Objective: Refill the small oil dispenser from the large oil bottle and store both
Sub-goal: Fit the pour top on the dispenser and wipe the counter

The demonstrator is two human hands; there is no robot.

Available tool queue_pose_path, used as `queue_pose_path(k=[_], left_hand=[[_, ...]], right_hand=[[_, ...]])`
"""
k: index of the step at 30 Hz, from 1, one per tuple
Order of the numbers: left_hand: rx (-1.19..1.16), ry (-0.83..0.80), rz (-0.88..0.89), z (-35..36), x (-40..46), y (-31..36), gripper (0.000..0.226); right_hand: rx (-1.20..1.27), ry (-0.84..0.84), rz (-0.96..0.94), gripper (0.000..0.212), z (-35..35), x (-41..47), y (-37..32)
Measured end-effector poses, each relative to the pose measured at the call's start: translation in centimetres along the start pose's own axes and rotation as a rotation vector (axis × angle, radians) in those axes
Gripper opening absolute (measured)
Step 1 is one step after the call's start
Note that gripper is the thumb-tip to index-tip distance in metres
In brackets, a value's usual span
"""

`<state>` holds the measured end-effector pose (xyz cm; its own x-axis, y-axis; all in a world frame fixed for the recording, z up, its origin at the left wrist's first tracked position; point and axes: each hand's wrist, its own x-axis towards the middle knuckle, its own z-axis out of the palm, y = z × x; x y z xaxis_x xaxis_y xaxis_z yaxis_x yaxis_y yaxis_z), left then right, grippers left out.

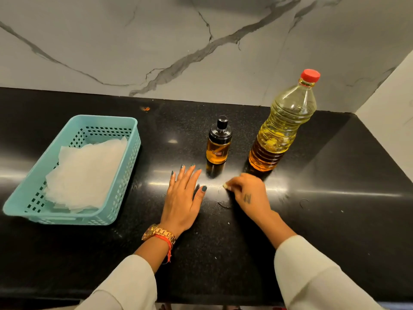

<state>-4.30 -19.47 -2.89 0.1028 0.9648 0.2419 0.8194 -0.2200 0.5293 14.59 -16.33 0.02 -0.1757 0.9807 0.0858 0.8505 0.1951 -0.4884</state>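
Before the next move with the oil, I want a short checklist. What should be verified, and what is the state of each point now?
1. Large oil bottle stands upright on the counter: ok.
2. Its red cap is on: ok for standing, not ok for pouring.
3. Small oil dispenser is upright, black top on: ok; it must be opened before refilling.
4. Left hand is free, lying flat on the counter: ok.
5. Right hand is free: not ok, its fingers pinch something small and pale.
6. Counter is dry of oil: cannot tell; faint ring marks show near the hands.
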Motion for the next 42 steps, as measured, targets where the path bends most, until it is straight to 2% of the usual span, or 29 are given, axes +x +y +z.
queue_pose_path(k=[3,6,9,11,14,16,21,24,26,31,34,38,40,42], left_hand=[[-0.002,-0.002,0.000,0.1,0.0,-0.1,0.074],[-0.026,0.009,-0.005,0.2,-0.1,-0.3,0.066],[-0.039,0.019,-0.015,0.1,-0.1,-0.3,0.064],[-0.047,0.023,-0.019,0.1,0.0,-0.2,0.066],[-0.053,0.012,-0.027,0.0,-0.1,-0.1,0.067],[-0.058,0.014,-0.031,0.1,-0.1,-0.2,0.069],[-0.077,0.021,-0.026,0.1,-0.2,-0.3,0.074],[-0.090,0.036,-0.031,0.1,-0.2,-0.4,0.073],[-0.092,0.042,-0.035,0.1,-0.2,-0.3,0.069],[-0.100,0.025,-0.047,0.1,-0.1,-0.2,0.068],[-0.094,0.027,-0.042,0.1,-0.2,-0.2,0.070],[-0.096,0.024,-0.040,0.1,-0.2,-0.3,0.074],[-0.096,0.025,-0.051,0.1,-0.2,-0.3,0.070],[-0.094,0.021,-0.061,0.0,-0.2,-0.2,0.069]], right_hand=[[-0.035,0.046,0.016,0.015,0.8,2.2,-1.3],[-0.085,-0.041,-0.114,0.019,1.9,1.0,-3.5],[-0.003,-0.115,-0.208,0.022,1.6,-2.1,-3.0],[0.036,-0.110,-0.158,0.023,0.7,-2.5,-1.7],[-0.014,0.000,-0.009,0.022,0.6,0.5,-0.4],[-0.059,0.034,0.012,0.022,1.3,2.8,-1.4],[-0.034,-0.090,-0.197,0.019,3.5,2.3,-5.2],[0.010,-0.169,-0.305,0.019,2.6,-0.9,-4.4],[0.032,-0.178,-0.221,0.025,1.2,-2.0,-2.3],[-0.041,0.026,-0.008,0.026,0.7,1.6,-0.1],[-0.014,-0.014,-0.040,0.025,2.5,3.0,-2.7],[0.014,-0.147,-0.292,0.022,2.7,-1.0,-3.9],[0.055,-0.171,-0.272,0.026,1.3,-2.6,-2.1],[0.077,-0.089,-0.146,0.024,-0.2,-2.5,0.2]])
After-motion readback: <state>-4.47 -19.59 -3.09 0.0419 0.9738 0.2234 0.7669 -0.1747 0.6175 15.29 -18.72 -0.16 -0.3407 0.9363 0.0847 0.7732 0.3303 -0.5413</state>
